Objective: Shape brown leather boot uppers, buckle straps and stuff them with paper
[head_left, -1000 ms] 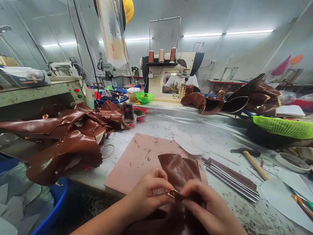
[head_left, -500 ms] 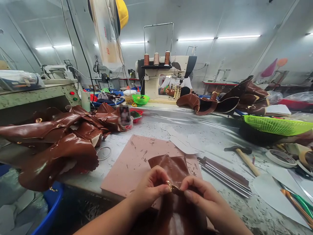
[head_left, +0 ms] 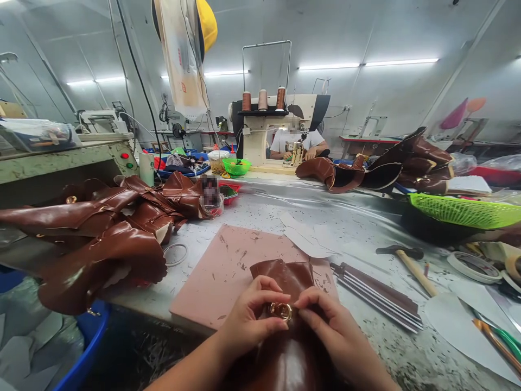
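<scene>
My left hand pinches a gold metal ring fitting between thumb and fingers. Close against its right side, my right hand has thumb and forefinger pressed together on the end of a narrow brown leather strap, mostly hidden by the fingers. Under both hands lies a glossy brown leather piece, shaped like a boot upper. Its far end rests on a pink board, while the near part runs down toward me.
Brown leather pieces with gold fittings are heaped at left, above a blue bin. On the right lie dark strips, a hammer, tape rolls and a green basket. A person sits behind the sewing machine.
The gold fitting has turned, so its ring now faces me. My right fingers have shifted on the strap. The person behind the sewing machine shows more.
</scene>
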The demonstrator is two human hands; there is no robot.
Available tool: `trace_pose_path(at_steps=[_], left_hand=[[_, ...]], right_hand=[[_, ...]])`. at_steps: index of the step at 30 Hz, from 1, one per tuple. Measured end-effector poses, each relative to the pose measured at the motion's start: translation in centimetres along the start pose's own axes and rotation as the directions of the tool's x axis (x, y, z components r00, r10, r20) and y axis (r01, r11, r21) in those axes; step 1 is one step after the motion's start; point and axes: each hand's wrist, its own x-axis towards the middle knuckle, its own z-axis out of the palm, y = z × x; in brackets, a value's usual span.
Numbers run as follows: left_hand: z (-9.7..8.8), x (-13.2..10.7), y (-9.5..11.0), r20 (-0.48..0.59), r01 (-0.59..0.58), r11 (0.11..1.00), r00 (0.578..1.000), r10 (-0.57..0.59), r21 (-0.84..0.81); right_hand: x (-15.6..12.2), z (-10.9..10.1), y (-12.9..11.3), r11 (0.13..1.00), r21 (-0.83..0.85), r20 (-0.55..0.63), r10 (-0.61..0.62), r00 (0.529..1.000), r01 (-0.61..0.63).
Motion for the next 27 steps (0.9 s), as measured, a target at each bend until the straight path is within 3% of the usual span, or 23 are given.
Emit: trace_pose_path(at_steps=[4,8,11,13,16,19,22,27], left_hand=[[0.2,0.3,0.0,-0.067,0.023,0.990,0.997,-0.033,-0.140],[0.9,0.6,-0.3,-0.068,0.058,0.976,0.995,-0.074,-0.208],[1.6,0.6,-0.1,-0.122,0.028,0.993,0.992,-0.042,-0.114],[1.9,0.6,-0.1,-0.134,0.006,1.000,0.991,-0.007,-0.006],[2.2,0.5,-0.5,-0.168,0.067,0.994,0.984,-0.051,0.088],[2.2,0.5,-1.0,-0.212,0.157,0.975,0.970,-0.122,0.155],[1.7,0.8,-0.6,-0.152,0.178,0.958,0.978,-0.146,0.223],[0.8,1.8,0.9,-0.011,0.147,0.966,0.989,-0.148,0.213]], right_hand=[[0.2,-0.1,-0.2,0.999,0.032,0.058,0.025,0.998,-0.027],[0.0,0.8,0.1,0.999,0.032,-0.031,-0.004,1.000,0.005],[-0.4,1.7,0.1,0.996,0.078,-0.134,-0.038,0.990,0.049],[-0.5,2.0,-0.3,0.992,0.072,-0.125,-0.095,0.988,0.105],[-0.5,2.1,-1.3,0.975,-0.139,-0.040,-0.182,0.982,0.175],[0.0,1.8,-2.2,0.927,-0.333,0.088,-0.154,0.984,0.175],[0.6,1.2,-2.7,0.937,-0.314,0.158,-0.105,0.982,0.151],[1.7,-0.1,-3.0,0.979,-0.113,-0.033,-0.177,0.984,0.172]])
